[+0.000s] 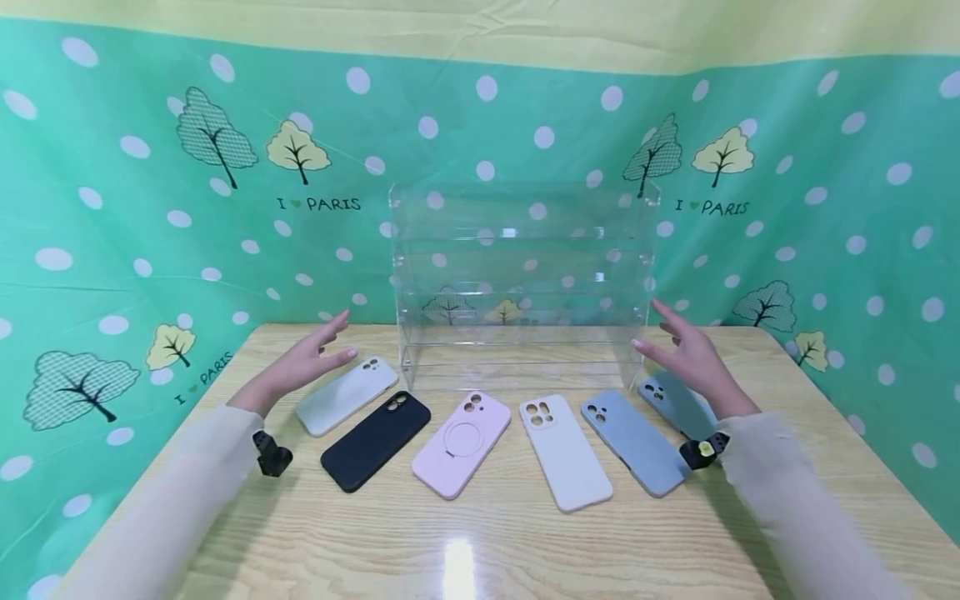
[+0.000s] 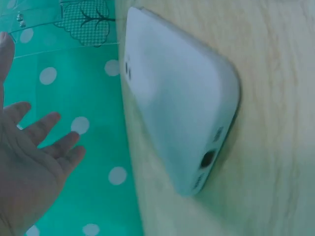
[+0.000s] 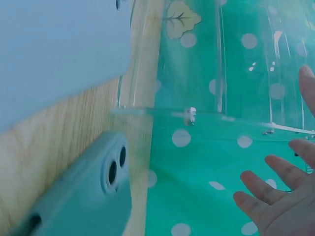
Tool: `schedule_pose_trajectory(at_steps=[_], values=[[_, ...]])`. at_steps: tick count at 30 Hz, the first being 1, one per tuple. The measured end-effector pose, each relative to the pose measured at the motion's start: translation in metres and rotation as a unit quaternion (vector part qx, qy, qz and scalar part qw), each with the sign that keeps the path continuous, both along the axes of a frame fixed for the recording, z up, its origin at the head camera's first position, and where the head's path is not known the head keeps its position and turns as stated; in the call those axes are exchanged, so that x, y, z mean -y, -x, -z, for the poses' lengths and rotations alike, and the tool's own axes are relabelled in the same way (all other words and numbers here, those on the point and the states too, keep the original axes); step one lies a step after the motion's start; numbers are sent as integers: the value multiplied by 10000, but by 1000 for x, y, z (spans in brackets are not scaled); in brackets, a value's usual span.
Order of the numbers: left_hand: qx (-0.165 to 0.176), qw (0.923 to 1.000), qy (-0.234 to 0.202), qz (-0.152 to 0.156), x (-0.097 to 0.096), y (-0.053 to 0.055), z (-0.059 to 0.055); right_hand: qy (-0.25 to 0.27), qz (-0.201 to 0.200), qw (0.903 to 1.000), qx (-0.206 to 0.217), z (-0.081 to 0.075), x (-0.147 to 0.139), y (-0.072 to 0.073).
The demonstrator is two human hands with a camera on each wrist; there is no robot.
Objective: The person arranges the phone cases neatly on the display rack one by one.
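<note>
Hands hovered open on either side of the clear acrylic rack (image 1: 521, 283), which stood at the back middle of the wooden table (image 1: 480, 533) against the green dotted backdrop (image 1: 112, 208). Your left hand (image 1: 303, 360) was spread, fingers straight and relaxed, gripping nothing, held near the rack's left wall and apart from it. Your right hand (image 1: 686, 350) mirrored it near the right wall, fingers also extended and loose, holding nothing; the right wrist view showed those fingers (image 3: 275, 196) short of the rack's transparent panel (image 3: 246, 64).

Just under your left hand lay the pale grey-green case (image 1: 347, 395), its bottom edge filling the left wrist view (image 2: 182, 113). Under your right hand lay the teal case (image 1: 675, 402), partly covered by your wrist, its camera cutouts plain in the right wrist view (image 3: 86, 191).

Between those two, fanned out in front of the rack, you had the black case (image 1: 375, 440), the pink case (image 1: 461, 444) with a ring on its back, the white case (image 1: 564, 450) and the blue-grey case (image 1: 633, 442), all flat with backs up.
</note>
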State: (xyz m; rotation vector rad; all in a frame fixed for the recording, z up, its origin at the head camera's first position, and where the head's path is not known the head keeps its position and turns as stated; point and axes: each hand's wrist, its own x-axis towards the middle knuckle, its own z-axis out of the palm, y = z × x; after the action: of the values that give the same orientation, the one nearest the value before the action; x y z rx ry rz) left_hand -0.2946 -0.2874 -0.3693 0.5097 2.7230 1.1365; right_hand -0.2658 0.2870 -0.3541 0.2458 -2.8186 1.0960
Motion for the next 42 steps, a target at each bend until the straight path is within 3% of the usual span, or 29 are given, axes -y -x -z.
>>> schedule_pose_trajectory(at_steps=[9,18,23,29,32,38,41,42], values=[[488,9960,-744,92,4,10,24,1071,206,9936,-297,12,8,4],[910,9873,-1228,424,7,17,43,1328,524,9885,-500,22,9,7],[853,9886,-1148,474,7,20,49,1459,714,9860,-383,33,4,16],[583,9920,-974,561,4,20,54,1536,767,9841,-458,56,-11,32],[434,9943,-720,650,1,22,56,1651,877,9812,-469,54,-9,29],[307,9961,-468,687,-3,22,56,1437,1021,9834,-438,35,7,15],[226,9973,-245,661,-3,23,57,1398,1157,9831,-259,34,8,14],[210,9975,-161,653,-4,23,57,1376,1137,9835,-286,41,4,19]])
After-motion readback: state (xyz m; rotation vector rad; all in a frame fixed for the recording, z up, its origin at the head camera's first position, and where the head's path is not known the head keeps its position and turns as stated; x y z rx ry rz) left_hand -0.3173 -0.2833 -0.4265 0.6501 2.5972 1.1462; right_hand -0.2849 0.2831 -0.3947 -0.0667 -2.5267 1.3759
